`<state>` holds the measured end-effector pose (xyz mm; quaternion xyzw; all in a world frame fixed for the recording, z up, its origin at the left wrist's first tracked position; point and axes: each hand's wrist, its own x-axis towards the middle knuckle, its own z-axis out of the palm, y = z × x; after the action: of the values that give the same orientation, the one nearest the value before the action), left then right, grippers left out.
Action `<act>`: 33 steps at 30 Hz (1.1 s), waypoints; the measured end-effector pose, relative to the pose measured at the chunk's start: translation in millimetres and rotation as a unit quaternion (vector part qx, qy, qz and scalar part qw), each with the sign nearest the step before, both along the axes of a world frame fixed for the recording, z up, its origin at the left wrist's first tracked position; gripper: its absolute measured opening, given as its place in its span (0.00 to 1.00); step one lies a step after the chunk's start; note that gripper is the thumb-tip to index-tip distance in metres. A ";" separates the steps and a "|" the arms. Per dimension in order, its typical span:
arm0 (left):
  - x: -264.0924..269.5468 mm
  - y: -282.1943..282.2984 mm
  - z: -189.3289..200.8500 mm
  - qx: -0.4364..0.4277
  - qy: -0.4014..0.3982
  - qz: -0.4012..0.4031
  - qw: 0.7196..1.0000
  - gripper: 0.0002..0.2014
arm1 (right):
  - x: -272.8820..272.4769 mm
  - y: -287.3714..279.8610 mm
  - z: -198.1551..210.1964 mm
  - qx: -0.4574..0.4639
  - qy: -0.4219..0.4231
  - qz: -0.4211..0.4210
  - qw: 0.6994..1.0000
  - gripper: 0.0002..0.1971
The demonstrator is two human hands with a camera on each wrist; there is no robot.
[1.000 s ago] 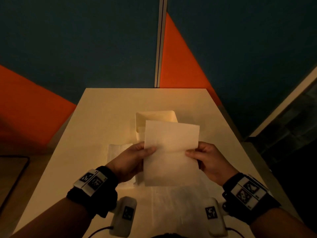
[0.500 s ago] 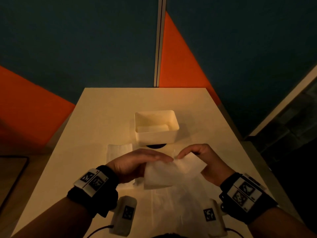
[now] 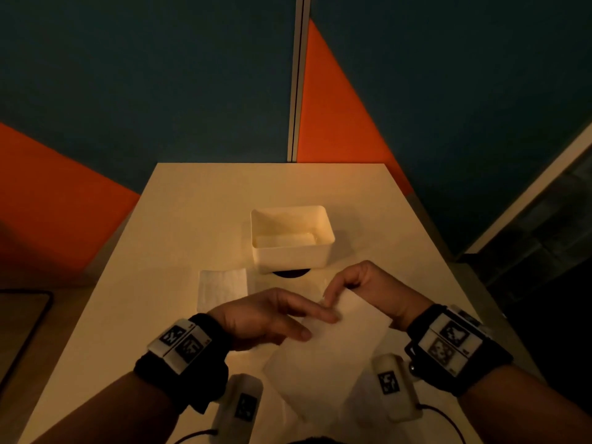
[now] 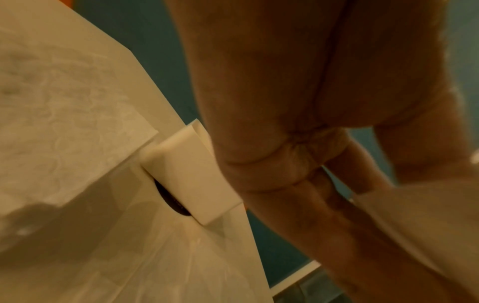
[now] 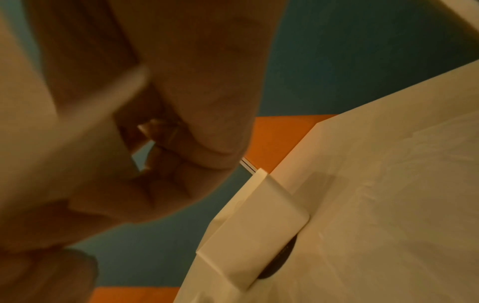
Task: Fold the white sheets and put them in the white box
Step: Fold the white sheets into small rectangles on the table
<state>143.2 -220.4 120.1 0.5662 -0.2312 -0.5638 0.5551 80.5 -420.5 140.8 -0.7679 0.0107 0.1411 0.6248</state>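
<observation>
Right hand pinching the far corner of the white sheet, left hand flat-fingered on top: match edges, then crease toward near side.

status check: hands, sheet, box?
Left hand flat on folded white paper sheet; right hand pinches its far corner. White plastic box beyond, path clear.

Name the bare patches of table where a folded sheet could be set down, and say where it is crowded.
Bare: the table beyond the box, and its right side past the box. Crowded: the near middle, where both hands work a sheet, with another sheet to their left.
</observation>
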 end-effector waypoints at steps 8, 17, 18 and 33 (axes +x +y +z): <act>17.1 36.5 -18.3 0.041 -0.038 0.230 0.972 0.19 | 7.3 -76.9 -43.4 -0.175 0.054 -0.226 0.957 0.12; 31.2 87.8 -43.1 0.095 -0.051 0.404 0.908 0.33 | -11.6 -120.0 -99.0 -0.454 0.191 -0.066 0.868 0.42; 30.4 89.7 -45.2 0.103 -0.056 0.410 0.905 0.35 | -11.9 -118.3 -100.3 -0.467 0.194 -0.058 0.861 0.47; 21.4 90.6 -66.8 0.182 -0.151 0.462 0.855 0.30 | 1.2 -104.2 -101.8 -0.580 0.213 -0.016 0.786 0.39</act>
<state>164.6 -129.7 53.3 0.7770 0.0826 -0.1824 0.5968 81.7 -524.8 39.0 -0.9359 0.2353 0.2581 0.0453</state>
